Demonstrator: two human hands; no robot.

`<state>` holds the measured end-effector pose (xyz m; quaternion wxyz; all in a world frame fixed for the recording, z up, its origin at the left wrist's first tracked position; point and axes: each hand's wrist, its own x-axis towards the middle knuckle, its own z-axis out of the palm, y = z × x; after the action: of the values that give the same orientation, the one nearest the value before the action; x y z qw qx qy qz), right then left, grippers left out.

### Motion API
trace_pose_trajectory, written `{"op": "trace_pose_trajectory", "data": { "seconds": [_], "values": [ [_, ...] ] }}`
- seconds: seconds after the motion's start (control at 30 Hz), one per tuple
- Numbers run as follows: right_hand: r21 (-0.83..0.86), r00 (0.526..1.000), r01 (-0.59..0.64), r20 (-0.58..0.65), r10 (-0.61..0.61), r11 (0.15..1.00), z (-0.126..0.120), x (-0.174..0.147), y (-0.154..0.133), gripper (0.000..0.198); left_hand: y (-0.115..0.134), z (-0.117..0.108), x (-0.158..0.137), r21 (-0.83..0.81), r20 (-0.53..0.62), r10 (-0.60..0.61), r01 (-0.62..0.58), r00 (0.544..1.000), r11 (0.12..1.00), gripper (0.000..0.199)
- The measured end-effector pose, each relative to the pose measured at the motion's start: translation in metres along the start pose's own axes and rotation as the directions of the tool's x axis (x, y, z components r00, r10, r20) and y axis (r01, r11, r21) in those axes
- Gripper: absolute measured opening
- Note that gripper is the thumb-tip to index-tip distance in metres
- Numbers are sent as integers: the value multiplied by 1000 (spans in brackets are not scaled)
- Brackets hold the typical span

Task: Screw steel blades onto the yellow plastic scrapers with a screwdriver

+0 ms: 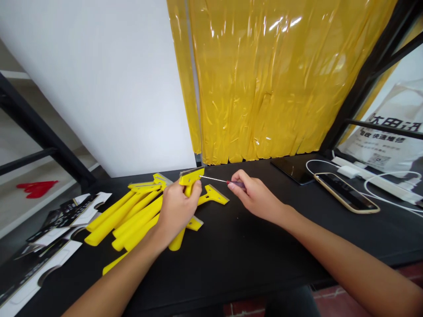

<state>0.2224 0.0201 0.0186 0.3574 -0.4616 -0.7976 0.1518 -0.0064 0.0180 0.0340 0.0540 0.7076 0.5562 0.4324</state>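
Right grip around part-hidden screwdriver

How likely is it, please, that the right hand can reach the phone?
Quite likely, yes: nothing seems to stand between the right hand and the phone, though that hand is holding a screwdriver.

A black table carries a loose pile of yellow scrapers left of centre, with overlapping printed cards at the left edge. A phone, a white power strip and a dark tablet lie toward the far right.
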Motion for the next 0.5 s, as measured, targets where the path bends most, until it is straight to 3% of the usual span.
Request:
{"op": "trace_pose_trajectory", "data": {
  "seconds": [0.1,0.27,0.5],
  "values": [
    [-23,997,73,25,-72,997,-2,1,0,36,-1,1,0,-2,1,4,-4,1000,1000,33],
    [12,1000,7,16,-7,1000,-4,1,-1,25,-4,2,0,3,5,20,-20,1000,1000,34],
    [-1,996,67,66,-67,998,-5,1,1,32,-2,1,0,28,6,36,-36,999,999,29]
  ]
}}
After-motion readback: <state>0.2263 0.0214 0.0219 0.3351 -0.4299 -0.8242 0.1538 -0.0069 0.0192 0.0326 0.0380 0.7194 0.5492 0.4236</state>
